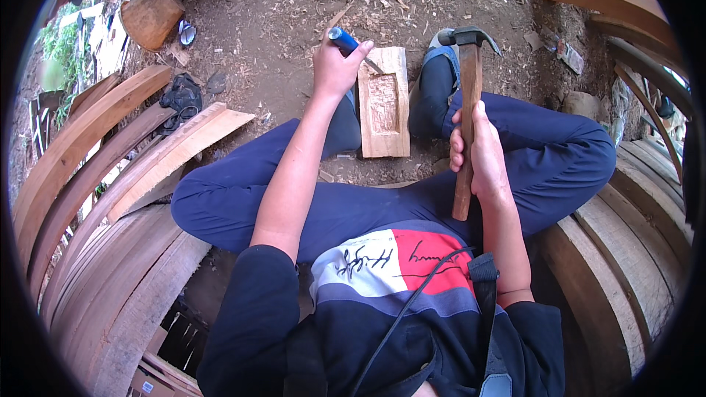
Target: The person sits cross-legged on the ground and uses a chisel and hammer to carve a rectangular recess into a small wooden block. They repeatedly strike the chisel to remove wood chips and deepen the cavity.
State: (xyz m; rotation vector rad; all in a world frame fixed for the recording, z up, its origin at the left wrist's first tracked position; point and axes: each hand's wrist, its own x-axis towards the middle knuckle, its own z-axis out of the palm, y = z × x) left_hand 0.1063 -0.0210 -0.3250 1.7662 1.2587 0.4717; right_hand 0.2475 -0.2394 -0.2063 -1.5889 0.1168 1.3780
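Hammer [468,110] right of centre in the frame, head toward the top, its handle clamped in the right hand [481,148]. Farther out, above centre, the left hand [337,70] is wrapped around the blue-handled chisel [343,40], well apart from the right. The chisel's blade slants down to the upper end of the recess [382,112]; whether the edge touches wood, I cannot tell.

To chop well here, I'd keep the left fingers low on the handle and clear of its butt, strike square, and take thin bites from the end wall inward, since a heavy blow could split the thin rim. The block should be kept from sliding.

The block [383,103] lies at upper centre, between the feet [434,92]: pale, oblong, with a rectangular hollow whose floor looks rough and splintery. Its rim is smoother. Beyond, chips litter the brown ground [294,0], and a stump [152,16] sits at upper left.
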